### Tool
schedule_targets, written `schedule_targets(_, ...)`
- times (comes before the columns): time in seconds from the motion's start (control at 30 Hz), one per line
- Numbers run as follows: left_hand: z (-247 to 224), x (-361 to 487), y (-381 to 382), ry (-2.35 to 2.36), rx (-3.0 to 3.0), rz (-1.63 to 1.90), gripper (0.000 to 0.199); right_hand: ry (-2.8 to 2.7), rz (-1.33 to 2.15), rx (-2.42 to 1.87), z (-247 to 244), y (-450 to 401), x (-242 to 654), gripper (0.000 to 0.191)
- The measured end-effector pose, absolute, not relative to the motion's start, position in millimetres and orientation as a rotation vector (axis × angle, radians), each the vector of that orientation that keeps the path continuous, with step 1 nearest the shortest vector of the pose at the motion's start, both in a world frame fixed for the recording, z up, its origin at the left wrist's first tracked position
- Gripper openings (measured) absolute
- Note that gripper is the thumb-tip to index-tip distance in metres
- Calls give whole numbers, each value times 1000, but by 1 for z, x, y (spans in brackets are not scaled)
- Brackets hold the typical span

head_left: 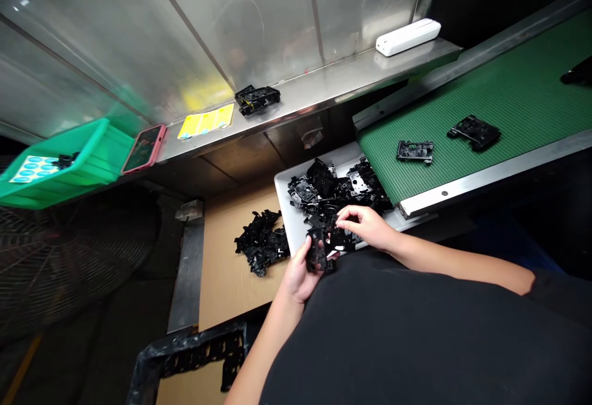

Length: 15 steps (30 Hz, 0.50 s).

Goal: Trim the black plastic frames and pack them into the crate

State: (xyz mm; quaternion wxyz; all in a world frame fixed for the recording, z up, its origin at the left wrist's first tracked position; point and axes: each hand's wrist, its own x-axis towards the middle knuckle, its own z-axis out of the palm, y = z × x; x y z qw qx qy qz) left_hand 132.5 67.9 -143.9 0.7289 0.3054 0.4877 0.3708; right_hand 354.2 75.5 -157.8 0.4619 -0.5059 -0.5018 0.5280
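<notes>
While a person leans over a white tray [345,157] heaped with black plastic pieces [320,177], the left hand [300,275] holds a black frame [318,249] at the tray's near edge. If that grip loosened, the frame could drop and be lost among similar pieces; a careless brush by the right hand [370,227] might also snag and scatter the heap. The left fingers are curled partly closed around the frame, thumb along one side. The right thumb and forefinger bend close together above the heap (whether they pinch something tiny, I cannot tell). Leftward, another pile [261,243] sits on the tan desk [222,257]; rightward, loose parts [415,151] lie on a green belt [435,100].
</notes>
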Motion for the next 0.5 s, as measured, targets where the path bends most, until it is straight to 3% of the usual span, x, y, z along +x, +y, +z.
schedule_targets(0.3, -143, 140, 66, 1023, 568, 686, 40, -1061, 1317, -1221, -163, 76, 352, 19)
schedule_targets(0.5, -140, 142, 62, 1090, 649, 791, 44, -1058, 1082, -1124, -148, 72, 354, 21)
